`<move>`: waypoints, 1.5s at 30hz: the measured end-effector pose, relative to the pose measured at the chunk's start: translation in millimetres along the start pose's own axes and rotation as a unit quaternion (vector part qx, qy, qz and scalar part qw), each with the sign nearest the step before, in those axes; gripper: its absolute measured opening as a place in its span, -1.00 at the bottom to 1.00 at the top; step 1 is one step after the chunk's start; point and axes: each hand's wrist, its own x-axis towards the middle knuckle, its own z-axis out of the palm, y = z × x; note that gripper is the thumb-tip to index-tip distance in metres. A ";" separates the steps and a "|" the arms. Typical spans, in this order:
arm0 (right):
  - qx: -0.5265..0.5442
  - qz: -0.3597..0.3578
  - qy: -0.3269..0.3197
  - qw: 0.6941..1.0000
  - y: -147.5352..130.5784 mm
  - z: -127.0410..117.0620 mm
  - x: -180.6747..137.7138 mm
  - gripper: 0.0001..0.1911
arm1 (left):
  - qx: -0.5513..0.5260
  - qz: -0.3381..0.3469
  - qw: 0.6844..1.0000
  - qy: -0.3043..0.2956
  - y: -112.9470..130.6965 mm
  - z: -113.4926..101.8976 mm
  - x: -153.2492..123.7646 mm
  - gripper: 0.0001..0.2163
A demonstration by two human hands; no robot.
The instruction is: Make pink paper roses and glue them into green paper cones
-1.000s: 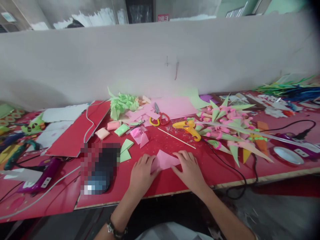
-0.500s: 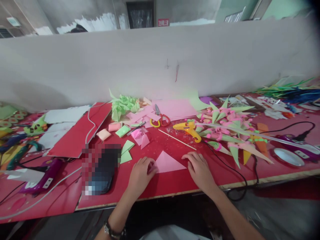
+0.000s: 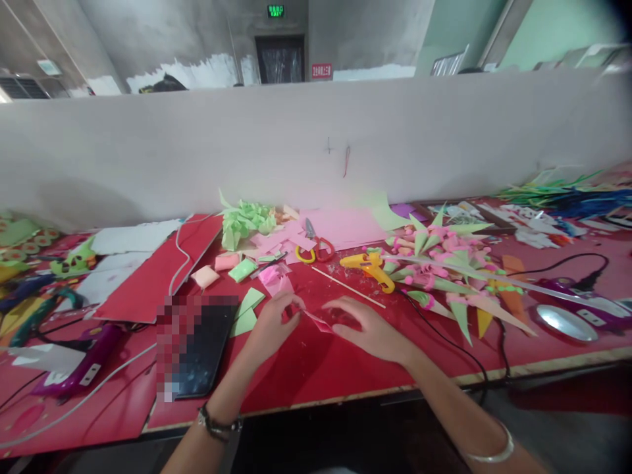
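My left hand (image 3: 275, 324) pinches one end of a folded pink paper (image 3: 318, 322) between thumb and fingers, raised a little over the red table. The sheet is seen nearly edge-on, as a narrow strip. My right hand (image 3: 371, 330) is at the strip's other end, its fingers stretched and apart, the thumb close to or touching the paper. Beyond the hands lies a thin wooden stick (image 3: 348, 287). Green paper pieces (image 3: 245, 311) and a bundle of pink paper (image 3: 276, 281) lie beside my left hand.
A yellow glue gun (image 3: 370, 268) lies right of centre, near a heap of pink and green paper cones (image 3: 444, 257). Scissors (image 3: 315, 245) rest behind the stick. At left are a dark tablet-like device (image 3: 207, 349) and a red board (image 3: 158, 276). A silver dish (image 3: 566, 323) stands at right.
The pink paper, which lay as a flat triangle on the table, is now lifted and turned edge-on. Both hands have moved inward, closer together. The view has tilted up slightly.
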 end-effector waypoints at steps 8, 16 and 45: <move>0.007 0.005 -0.017 1.000 1.6 -8.2 26.5 -0.57 | -0.009 0.037 0.999 -0.002 -10.9 -7.5 27.6 -0.88; 0.029 -0.016 -0.051 0.998 15.5 -6.4 49.2 -0.56 | -0.013 0.065 0.998 0.018 -17.0 -6.0 43.1 -0.85; 0.004 -0.047 0.210 0.977 41.1 12.0 50.3 -0.68 | -0.276 -0.032 0.961 -0.001 -17.6 47.3 31.0 -0.25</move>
